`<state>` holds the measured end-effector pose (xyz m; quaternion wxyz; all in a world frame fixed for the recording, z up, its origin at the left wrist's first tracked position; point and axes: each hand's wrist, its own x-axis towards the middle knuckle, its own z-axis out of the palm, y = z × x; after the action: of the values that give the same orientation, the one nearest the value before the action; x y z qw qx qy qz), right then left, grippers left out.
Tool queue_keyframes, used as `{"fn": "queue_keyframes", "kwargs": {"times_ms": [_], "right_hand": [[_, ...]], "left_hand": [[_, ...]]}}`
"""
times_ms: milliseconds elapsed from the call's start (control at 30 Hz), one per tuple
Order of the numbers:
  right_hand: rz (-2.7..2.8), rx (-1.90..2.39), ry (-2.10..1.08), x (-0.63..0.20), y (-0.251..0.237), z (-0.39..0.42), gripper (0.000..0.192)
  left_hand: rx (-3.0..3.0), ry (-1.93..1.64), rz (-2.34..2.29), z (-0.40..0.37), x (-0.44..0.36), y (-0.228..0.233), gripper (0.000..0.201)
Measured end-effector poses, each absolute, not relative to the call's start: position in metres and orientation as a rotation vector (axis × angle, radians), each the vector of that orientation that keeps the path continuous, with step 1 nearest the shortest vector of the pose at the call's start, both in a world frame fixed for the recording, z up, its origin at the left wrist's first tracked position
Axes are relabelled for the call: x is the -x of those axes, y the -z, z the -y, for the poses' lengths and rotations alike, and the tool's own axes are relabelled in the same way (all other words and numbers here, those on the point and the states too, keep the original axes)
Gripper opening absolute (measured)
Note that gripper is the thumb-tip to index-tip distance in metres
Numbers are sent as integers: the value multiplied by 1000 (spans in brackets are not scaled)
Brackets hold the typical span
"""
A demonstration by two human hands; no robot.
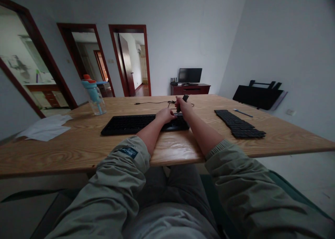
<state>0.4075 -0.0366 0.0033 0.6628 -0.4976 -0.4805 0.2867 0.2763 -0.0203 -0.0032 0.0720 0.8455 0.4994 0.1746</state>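
At our long wooden bench [78, 148], the black keyboard [136, 123] lies bare of many keycaps, rows of pulled black keycaps [239, 123] well apart rightward. Our left hand [164, 115] steadies its right end; our right hand [183, 104] clamps a small black puller [185, 98].

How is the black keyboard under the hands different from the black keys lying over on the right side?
The keyboard is one long piece lying across in front of the person; the loose keycaps are many small pieces laid in rows, running away at a slant. The left hand rests on the keyboard; nothing touches the keycaps. Both are black and lie on the wooden table.
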Motion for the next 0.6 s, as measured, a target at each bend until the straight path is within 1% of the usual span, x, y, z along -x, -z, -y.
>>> {"fn": "queue_keyframes", "kwargs": {"times_ms": [133,233,367,400,467,533,600], "right_hand": [[1002,1216,-626,-380,0,26,29],[1040,1315,-562,-380,7,23,27],[1069,1439,-502,-390,12,21,33],[1062,1444,-506,-391,13,20,34],[1046,1420,-525,-391,12,18,34],[1040,1414,-534,-389,12,15,33],[1050,1455,-505,-387,11,12,35]], "left_hand": [[-2561,-510,-1464,24,-275,4,37],[-2576,-481,-1440,26,-273,4,36],[-2697,-434,-1263,22,-252,-10,35],[-2709,-476,-1225,19,-241,-16,34],[-2673,-683,-1237,12,-210,-27,35],[-2590,-921,-1330,5,-170,-36,35],[-2489,-1080,-1470,-2,-125,-38,34]]}}
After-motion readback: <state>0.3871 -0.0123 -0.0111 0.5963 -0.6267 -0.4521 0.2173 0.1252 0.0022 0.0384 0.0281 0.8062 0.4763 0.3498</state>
